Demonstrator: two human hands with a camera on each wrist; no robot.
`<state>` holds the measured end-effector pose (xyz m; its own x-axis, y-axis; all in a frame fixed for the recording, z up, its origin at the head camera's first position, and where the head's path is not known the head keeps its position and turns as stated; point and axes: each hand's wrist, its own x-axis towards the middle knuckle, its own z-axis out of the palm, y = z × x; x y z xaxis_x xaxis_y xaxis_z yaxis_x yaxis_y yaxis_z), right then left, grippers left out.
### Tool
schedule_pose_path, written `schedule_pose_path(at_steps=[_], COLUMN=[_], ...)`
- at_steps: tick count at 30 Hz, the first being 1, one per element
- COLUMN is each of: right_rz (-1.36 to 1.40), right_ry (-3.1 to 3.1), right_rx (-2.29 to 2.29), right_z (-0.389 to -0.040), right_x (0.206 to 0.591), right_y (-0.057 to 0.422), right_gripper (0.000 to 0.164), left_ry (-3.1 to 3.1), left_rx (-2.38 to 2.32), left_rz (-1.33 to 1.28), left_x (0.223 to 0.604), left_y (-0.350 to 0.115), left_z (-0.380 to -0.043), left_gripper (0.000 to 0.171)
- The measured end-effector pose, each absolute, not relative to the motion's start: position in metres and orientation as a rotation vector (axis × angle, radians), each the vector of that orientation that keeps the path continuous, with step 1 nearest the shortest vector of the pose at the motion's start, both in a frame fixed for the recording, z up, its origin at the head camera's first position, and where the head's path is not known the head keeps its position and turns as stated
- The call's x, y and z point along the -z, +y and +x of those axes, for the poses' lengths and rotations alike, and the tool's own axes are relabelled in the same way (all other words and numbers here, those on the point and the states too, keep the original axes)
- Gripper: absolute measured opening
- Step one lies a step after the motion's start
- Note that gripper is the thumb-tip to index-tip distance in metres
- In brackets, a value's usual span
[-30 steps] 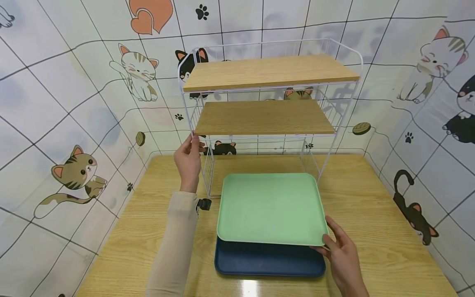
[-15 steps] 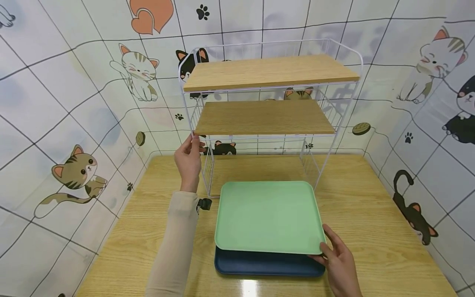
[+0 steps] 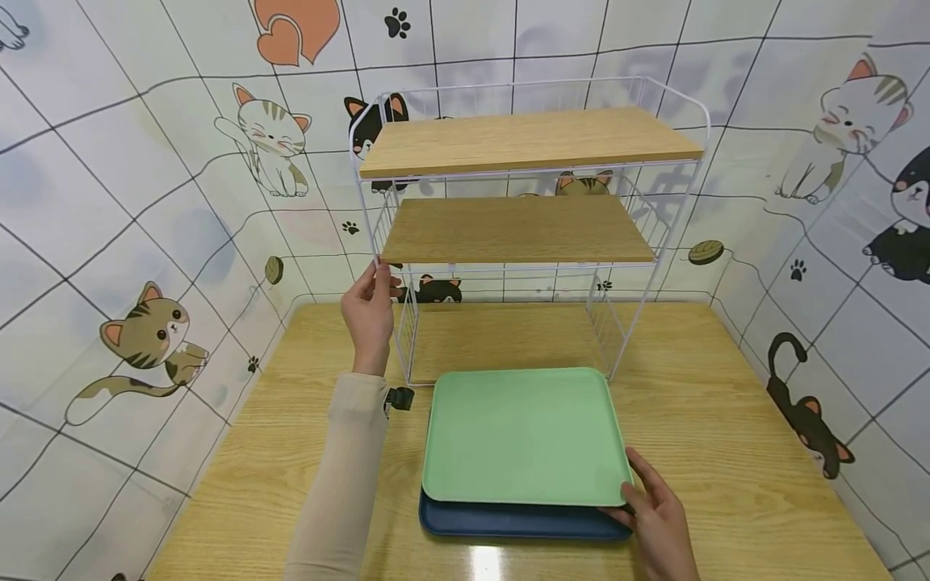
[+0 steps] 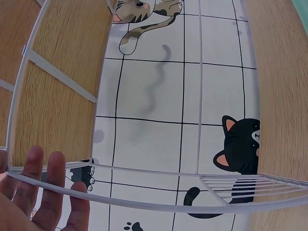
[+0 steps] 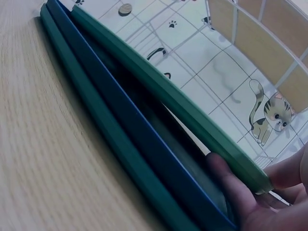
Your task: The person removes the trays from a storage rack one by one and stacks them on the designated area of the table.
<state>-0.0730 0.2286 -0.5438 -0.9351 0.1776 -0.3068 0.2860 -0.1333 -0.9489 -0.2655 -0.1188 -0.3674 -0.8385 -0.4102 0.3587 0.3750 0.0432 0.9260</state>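
Observation:
My left hand (image 3: pixel 368 315) grips the white wire frame of a three-level shelf rack (image 3: pixel 519 230) at the front left corner of its middle board; in the left wrist view its fingers (image 4: pixel 53 178) show behind the curved wire. With my right hand (image 3: pixel 657 512) I pinch the near right corner of a light green tray (image 3: pixel 526 436), thumb on top and fingers beneath. The tray overlaps a dark blue tray (image 3: pixel 523 520). In the right wrist view the green tray is tilted over the blue tray (image 5: pixel 139 130), with a gap at my fingers, and a darker green tray (image 5: pixel 110 125) lies under the blue one.
The rack stands at the back of a wooden table (image 3: pixel 726 452). Its top board (image 3: pixel 530 141) and middle board (image 3: pixel 516 230) are bare wood. Walls with printed cats (image 3: pixel 152 331) enclose the table at the back and both sides.
The light green tray has come towards me with my right hand and now covers more of the blue tray. My left hand stays on the rack.

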Motion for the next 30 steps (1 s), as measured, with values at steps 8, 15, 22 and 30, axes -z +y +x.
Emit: schedule_pose_path(at_steps=[8, 15, 22, 30], right_rz=[0.569, 0.616, 0.639, 0.711], right_ry=[2.019, 2.065, 2.094, 2.067], right_rx=[2.194, 2.119, 2.063, 2.031], right_z=[-0.074, -0.068, -0.061, -0.053], right_x=[0.547, 0.545, 0.546, 0.547], right_y=[0.23, 0.232, 0.237, 0.24], right_gripper=[0.062, 0.062, 0.064, 0.064], left_ry=[-1.776, -1.776, -1.767, -1.769], left_rx=[1.856, 1.858, 1.857, 1.861], left_rz=[0.035, 0.025, 0.004, 0.021], left_x=[0.367, 0.367, 0.368, 0.367], left_y=[-0.12, -0.121, -0.12, -0.118], left_z=[-0.266, -0.266, -0.266, -0.266], left_gripper=[0.036, 0.037, 0.036, 0.036])
